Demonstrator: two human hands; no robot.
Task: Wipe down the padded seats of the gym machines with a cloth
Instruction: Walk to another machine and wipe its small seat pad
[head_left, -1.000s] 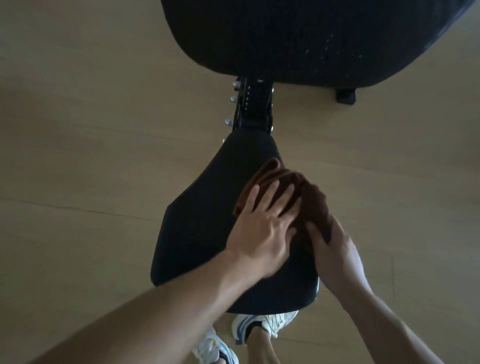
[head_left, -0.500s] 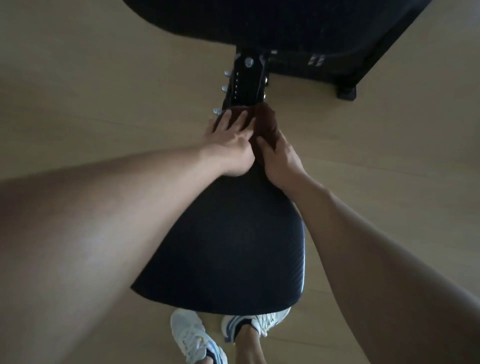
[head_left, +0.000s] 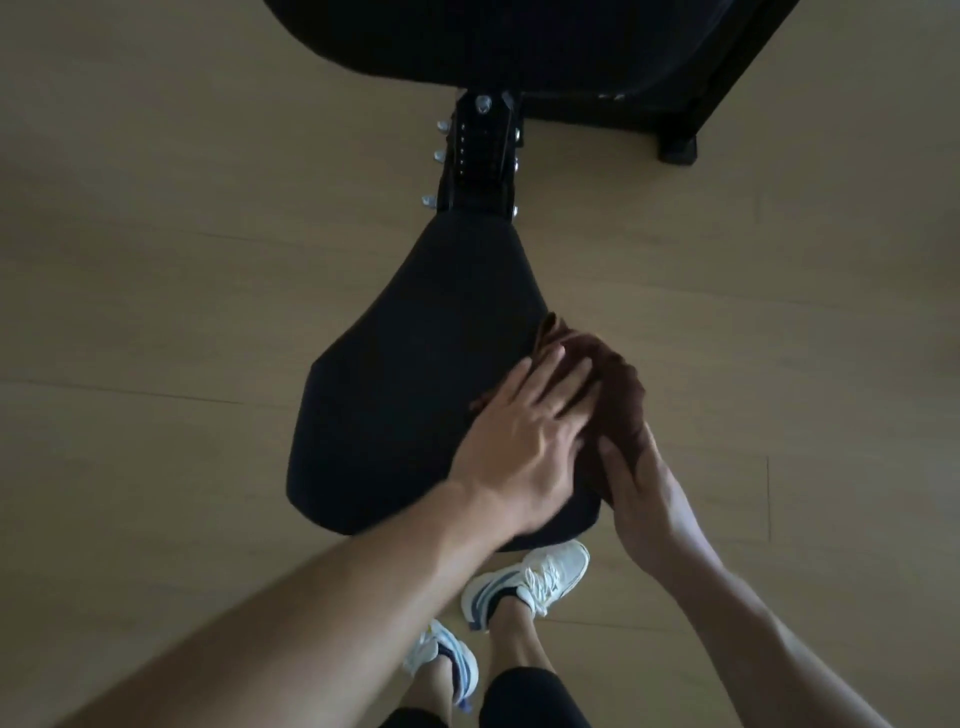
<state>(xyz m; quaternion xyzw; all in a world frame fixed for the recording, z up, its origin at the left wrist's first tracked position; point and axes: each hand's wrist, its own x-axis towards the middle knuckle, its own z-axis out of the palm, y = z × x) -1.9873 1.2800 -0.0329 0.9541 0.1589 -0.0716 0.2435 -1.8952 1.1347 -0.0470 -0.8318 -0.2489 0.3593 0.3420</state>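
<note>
While the view looks straight down, the nearest stuff is the person's own legs in dark cropped leggings (head_left: 524, 699) and a pair of white lace-up sneakers with blue stripes (head_left: 524, 579), one foot a bit ahead of the other on the light wooden plank floor (head_left: 156, 312). Both bare forearms reach up from the bottom corners and meet at the near right part of the black padded seat with a wide near end and a narrow far end (head_left: 415, 374). That's where the dark brown bunched-up cloth (head_left: 618, 384) is, sitting on the seat's right edge and partly draped over the side. The left hand (head_left: 524, 441) lies flat on top of the cloth, fingers straight and spread a little, pressing it down onto the padding rather than gripping it. The right hand (head_left: 644, 493) comes in at the seat's right rim and its fingers go under or around the lower fold of the cloth, so it's holding the cloth there, though the fingertips are hidden in the fabric. Further out, the seat narrows to a black metal bracket with silver bolts down its sides (head_left: 480, 156). Past that is a big black padded backrest-type panel (head_left: 519, 36) across the top, with a black frame leg ending in a square foot (head_left: 678, 148) on the floor to the right.
</note>
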